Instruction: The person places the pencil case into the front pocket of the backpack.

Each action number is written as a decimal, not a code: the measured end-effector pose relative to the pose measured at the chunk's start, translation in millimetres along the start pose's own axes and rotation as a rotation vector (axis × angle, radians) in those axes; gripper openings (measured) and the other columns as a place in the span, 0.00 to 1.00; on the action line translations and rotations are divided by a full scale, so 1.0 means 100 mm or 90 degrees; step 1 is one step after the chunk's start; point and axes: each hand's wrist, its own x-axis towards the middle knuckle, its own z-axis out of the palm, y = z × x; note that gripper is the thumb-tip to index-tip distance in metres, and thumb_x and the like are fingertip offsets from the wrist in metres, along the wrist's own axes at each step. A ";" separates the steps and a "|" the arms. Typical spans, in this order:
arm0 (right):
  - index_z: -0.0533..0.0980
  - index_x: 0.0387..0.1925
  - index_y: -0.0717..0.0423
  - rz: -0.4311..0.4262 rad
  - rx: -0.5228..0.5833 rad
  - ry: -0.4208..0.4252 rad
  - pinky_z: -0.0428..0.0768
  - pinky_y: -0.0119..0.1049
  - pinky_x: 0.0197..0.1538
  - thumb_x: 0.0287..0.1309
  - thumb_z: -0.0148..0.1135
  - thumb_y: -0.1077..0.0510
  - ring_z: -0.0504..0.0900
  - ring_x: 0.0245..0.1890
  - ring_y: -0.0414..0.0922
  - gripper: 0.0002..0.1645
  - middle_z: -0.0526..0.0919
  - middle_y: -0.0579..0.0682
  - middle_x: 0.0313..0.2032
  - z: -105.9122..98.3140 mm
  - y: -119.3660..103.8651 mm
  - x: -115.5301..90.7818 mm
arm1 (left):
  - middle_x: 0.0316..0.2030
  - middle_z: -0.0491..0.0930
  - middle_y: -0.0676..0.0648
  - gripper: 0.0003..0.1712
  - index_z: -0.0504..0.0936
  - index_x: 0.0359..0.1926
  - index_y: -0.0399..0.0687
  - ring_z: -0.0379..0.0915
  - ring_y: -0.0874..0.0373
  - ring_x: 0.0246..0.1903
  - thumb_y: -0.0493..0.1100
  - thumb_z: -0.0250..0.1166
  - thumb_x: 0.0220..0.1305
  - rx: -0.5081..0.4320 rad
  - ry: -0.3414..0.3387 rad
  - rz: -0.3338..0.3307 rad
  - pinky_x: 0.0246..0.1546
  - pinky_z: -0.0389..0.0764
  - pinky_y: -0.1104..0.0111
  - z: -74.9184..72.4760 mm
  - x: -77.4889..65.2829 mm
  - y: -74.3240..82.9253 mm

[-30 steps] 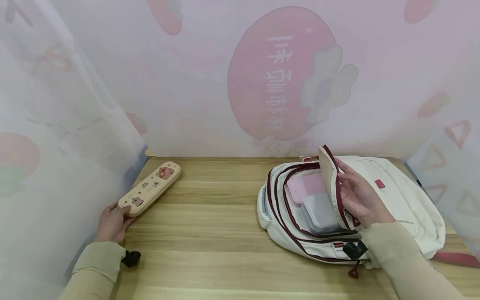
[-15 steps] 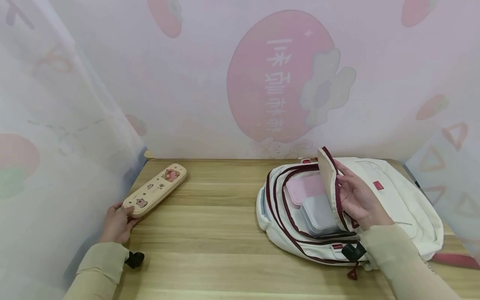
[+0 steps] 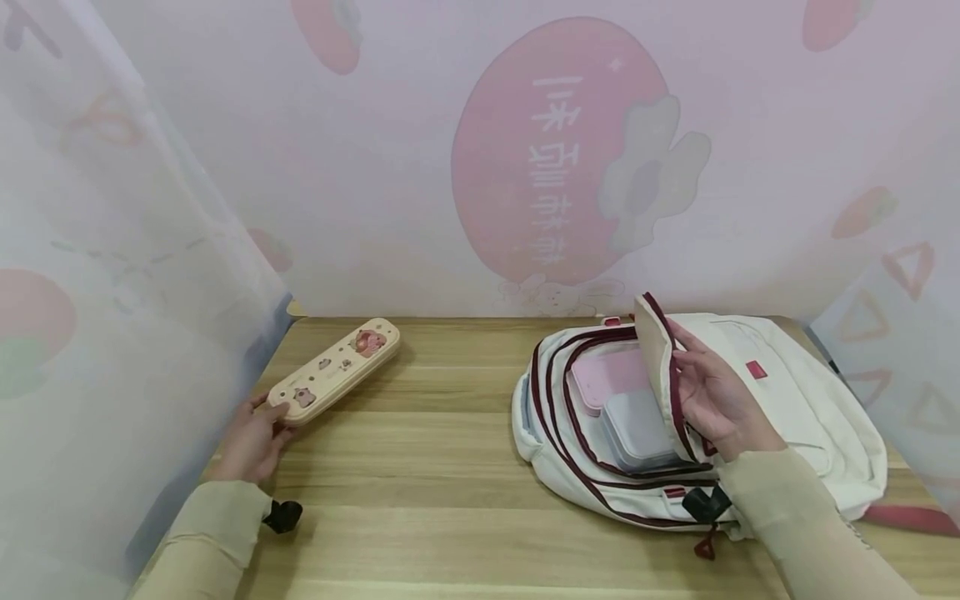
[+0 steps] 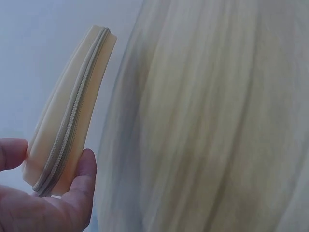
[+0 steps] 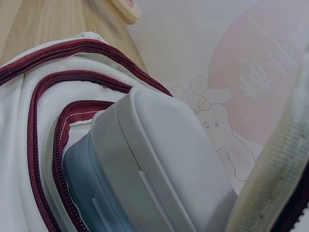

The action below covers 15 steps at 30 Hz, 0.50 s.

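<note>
In the head view my left hand pinches the near end of a cream pencil case with cartoon prints on its lid. The left wrist view shows the zipper along the side of the pencil case, with thumb and finger on opposite faces. At the right lies a white backpack with dark red zippers. My right hand grips the edge of its front pocket flap and holds it raised. Inside the pocket sit a pink box and a translucent whitish box.
Both things are over a wooden table. A pale printed curtain rises behind the table and along both sides. A red strap extends from the backpack to the right. A zipper pull hangs at the backpack's near edge.
My left hand has carried the pencil case to the right, and the case is turned a little flatter across the view. The right hand keeps the flap raised in the same place.
</note>
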 end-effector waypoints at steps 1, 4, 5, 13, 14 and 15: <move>0.74 0.67 0.60 0.001 0.001 -0.001 0.82 0.40 0.58 0.78 0.33 0.73 0.82 0.57 0.52 0.29 0.79 0.59 0.62 0.00 0.00 0.00 | 0.79 0.37 0.37 0.43 0.26 0.82 0.47 0.62 0.59 0.61 0.40 0.45 0.82 0.002 -0.005 0.003 0.52 0.76 0.76 0.01 -0.01 0.01; 0.74 0.67 0.60 0.001 -0.006 -0.001 0.82 0.40 0.58 0.78 0.33 0.73 0.82 0.57 0.51 0.29 0.79 0.59 0.62 0.00 0.01 -0.01 | 0.76 0.43 0.38 0.43 0.26 0.81 0.46 0.65 0.65 0.51 0.39 0.45 0.82 0.004 -0.027 0.011 0.50 0.76 0.76 0.04 -0.03 0.03; 0.74 0.66 0.60 0.000 -0.009 0.000 0.82 0.40 0.58 0.78 0.33 0.73 0.82 0.57 0.51 0.29 0.79 0.59 0.61 0.00 0.01 -0.01 | 0.74 0.46 0.38 0.43 0.26 0.81 0.45 0.66 0.66 0.49 0.39 0.45 0.82 0.003 -0.035 0.016 0.50 0.76 0.76 0.06 -0.04 0.03; 0.75 0.66 0.60 -0.007 -0.021 -0.005 0.81 0.40 0.59 0.78 0.31 0.73 0.82 0.58 0.51 0.29 0.79 0.59 0.62 -0.01 0.01 -0.01 | 0.61 0.59 0.47 0.41 0.31 0.81 0.43 0.70 0.67 0.43 0.39 0.47 0.82 -0.011 -0.069 0.035 0.50 0.77 0.74 0.19 -0.07 0.07; 0.75 0.66 0.60 -0.007 -0.021 -0.004 0.82 0.40 0.59 0.78 0.31 0.73 0.82 0.58 0.51 0.29 0.79 0.59 0.62 -0.01 0.01 -0.01 | 0.61 0.59 0.47 0.41 0.31 0.81 0.44 0.70 0.67 0.44 0.39 0.47 0.82 -0.014 -0.071 0.035 0.50 0.77 0.75 0.21 -0.08 0.08; 0.75 0.66 0.60 -0.007 -0.021 -0.004 0.82 0.40 0.58 0.78 0.31 0.73 0.82 0.58 0.51 0.29 0.79 0.59 0.62 -0.01 0.01 -0.01 | 0.61 0.59 0.47 0.41 0.31 0.81 0.44 0.70 0.67 0.44 0.39 0.47 0.82 -0.017 -0.072 0.035 0.50 0.77 0.75 0.24 -0.08 0.08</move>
